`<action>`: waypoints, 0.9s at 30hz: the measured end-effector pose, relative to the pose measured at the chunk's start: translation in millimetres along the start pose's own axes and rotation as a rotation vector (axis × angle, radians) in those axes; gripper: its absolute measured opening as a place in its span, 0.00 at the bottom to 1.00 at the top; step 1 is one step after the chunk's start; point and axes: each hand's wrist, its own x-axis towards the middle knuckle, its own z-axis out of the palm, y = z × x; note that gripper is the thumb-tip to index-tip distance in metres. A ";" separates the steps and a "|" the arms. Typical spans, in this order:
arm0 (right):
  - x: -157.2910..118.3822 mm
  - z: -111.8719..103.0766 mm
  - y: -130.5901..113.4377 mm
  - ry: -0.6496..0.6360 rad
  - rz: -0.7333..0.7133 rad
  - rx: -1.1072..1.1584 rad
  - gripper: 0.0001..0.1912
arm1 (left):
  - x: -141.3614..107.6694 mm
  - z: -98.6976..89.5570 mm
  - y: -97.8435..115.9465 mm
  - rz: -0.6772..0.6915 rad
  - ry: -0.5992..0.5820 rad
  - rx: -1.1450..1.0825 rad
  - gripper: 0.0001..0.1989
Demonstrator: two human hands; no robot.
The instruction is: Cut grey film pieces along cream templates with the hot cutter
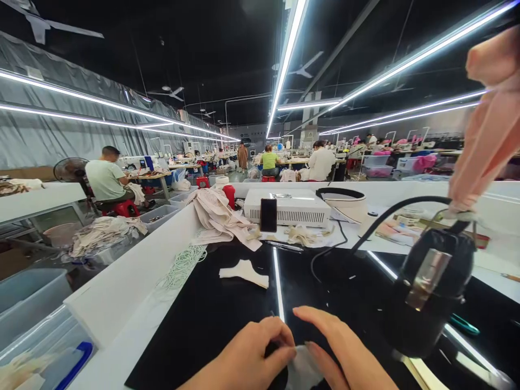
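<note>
Low in the middle of the head view, a pale, greyish-white piece (304,369) lies between my hands over the black table top (195,325); its kind cannot be made out. My left hand (255,349) is closed, with thumb and forefinger curled together at the piece's left edge. Stretched fingers show on my right hand (339,344), its thumb resting by the right edge of the piece. Beyond them lies a cream, curved cut piece (244,272). To the right stands a black machine head (430,292) with a metal plate, blurred.
A white vented box (288,208), a phone (268,215) and piled beige fabric (219,214) stand at the back. Pale green cord (184,265) lies left. A black cable (390,208) arches to the machine, topped by pink cloth (483,146). Co-workers sit farther off.
</note>
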 end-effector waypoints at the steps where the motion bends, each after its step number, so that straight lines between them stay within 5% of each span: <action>1: 3.5 5.5 -2.0 -0.059 0.008 -0.032 0.16 | -0.1 -3.3 2.1 -0.002 0.005 -0.044 0.02; 7: 18.1 18.2 -10.2 -0.409 0.377 0.078 0.13 | 5.5 -29.7 5.0 0.016 0.069 -0.246 0.06; 10: 24.5 24.0 -7.9 -0.483 0.460 0.093 0.15 | 9.0 -42.3 -1.0 0.002 0.101 -0.290 0.07; 18: 45.9 46.7 2.6 -0.365 0.429 0.100 0.12 | 3.8 -57.1 -22.0 -0.097 0.136 -0.392 0.22; 27: 82.7 86.7 27.8 -0.278 0.370 -0.019 0.13 | 32.7 -96.5 -38.3 -0.099 0.317 -0.180 0.21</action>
